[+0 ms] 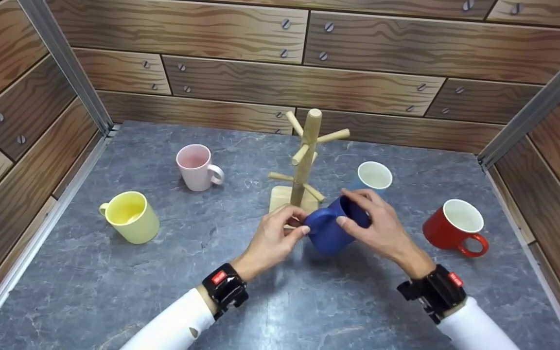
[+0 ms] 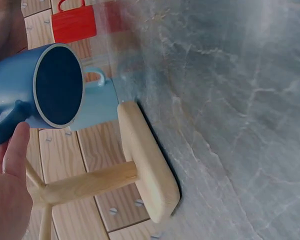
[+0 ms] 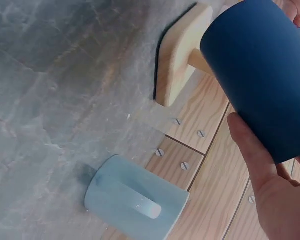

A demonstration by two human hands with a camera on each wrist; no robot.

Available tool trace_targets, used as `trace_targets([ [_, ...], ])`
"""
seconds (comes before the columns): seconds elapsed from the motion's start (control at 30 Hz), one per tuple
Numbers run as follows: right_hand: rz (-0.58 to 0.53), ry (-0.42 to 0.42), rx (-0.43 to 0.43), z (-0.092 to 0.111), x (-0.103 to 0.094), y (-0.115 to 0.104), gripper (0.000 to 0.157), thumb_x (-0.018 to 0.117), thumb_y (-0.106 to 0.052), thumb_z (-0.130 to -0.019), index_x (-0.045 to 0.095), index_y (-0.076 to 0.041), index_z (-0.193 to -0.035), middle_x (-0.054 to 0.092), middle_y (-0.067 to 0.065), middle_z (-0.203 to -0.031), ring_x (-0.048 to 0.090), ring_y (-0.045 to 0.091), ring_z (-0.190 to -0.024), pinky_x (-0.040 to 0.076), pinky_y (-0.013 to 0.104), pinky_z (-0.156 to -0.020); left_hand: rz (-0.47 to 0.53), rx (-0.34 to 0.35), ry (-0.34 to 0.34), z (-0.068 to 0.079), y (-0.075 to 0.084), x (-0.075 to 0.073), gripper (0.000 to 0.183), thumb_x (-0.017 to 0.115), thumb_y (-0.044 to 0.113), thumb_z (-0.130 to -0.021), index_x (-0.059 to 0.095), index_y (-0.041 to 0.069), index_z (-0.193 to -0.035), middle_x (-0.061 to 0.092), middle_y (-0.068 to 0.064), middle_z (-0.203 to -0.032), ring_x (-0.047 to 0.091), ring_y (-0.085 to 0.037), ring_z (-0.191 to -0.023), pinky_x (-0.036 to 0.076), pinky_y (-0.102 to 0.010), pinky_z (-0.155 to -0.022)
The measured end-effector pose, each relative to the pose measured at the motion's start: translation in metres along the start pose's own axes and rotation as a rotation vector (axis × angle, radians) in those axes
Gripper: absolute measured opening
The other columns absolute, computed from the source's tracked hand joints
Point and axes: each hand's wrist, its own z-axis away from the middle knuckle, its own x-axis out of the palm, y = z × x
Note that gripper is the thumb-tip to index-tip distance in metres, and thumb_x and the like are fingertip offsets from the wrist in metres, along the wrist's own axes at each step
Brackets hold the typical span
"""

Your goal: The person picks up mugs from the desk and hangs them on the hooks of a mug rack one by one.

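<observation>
While left hand [image 1: 276,234] pinches handle [image 1: 320,220], blue mug [image 1: 332,237] between, right hand [image 1: 379,226] gripping

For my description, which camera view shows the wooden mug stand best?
Head view, since the mug stand shows its top and pegs there, base partly hidden. Left wrist: base, post, some pegs; right wrist: base, partial post.

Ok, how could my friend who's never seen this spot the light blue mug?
On the grey table, find the wooden mug tree. Look to its right in the head view, past the tilted dark blue mug, for the light blue mug. Its pale outside sets it apart from that darker mug and the red mug.
</observation>
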Motion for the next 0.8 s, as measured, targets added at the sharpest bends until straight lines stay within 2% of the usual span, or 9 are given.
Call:
trace_targets([
  [0.13, 0.014, 0.031, -0.001, -0.006, -0.003, 0.001, 0.063, 0.08, -0.028, -0.09, 0.059, -0.008, -0.147, 0.062, 0.01, -0.135, 0.059, 0.03, -0.123, 0.048, 0.052, -0.104, 0.01, -0.014, 0.03, -0.007, -0.001, 0.003, 0.018, 0.071, -0.006, -0.093, 0.067, -0.003, -0.11, 0.067, -0.013, -0.108, 0.071, -0.022, -0.096, 0.06, -0.025, -0.084],
  [0.33, 0.01, 0.048, -0.035, -0.014, -0.002, 0.003, 0.059, 0.079, -0.026, -0.092, 0.061, -0.004, -0.144, 0.062, 0.012, -0.139, 0.059, 0.032, -0.127, 0.047, 0.05, -0.107, -0.046, -0.067, 0.046, -0.012, -0.004, 0.002, 0.019, 0.073, -0.003, -0.092, 0.069, 0.0, -0.11, 0.07, -0.012, -0.11, 0.073, -0.02, -0.096, 0.06, -0.023, -0.083],
  [0.53, 0.007, 0.043, -0.076, -0.024, 0.0, 0.002, 0.056, 0.076, -0.026, -0.095, 0.061, 0.0, -0.142, 0.061, 0.013, -0.141, 0.057, 0.032, -0.13, 0.046, 0.049, -0.109, -0.058, -0.078, 0.08, -0.017, -0.005, 0.0, 0.02, 0.074, -0.002, -0.092, 0.069, 0.0, -0.111, 0.071, -0.012, -0.109, 0.074, -0.021, -0.095, 0.06, -0.023, -0.083],
  [0.8, -0.001, 0.011, -0.07, -0.022, 0.003, 0.011, 0.056, 0.075, -0.024, -0.095, 0.059, -0.003, -0.145, 0.059, 0.014, -0.144, 0.056, 0.034, -0.132, 0.044, 0.05, -0.11, -0.039, -0.096, 0.051, -0.017, -0.01, 0.002, 0.02, 0.075, -0.002, -0.089, 0.069, 0.0, -0.108, 0.072, -0.012, -0.104, 0.074, -0.017, -0.091, 0.06, -0.023, -0.081],
])
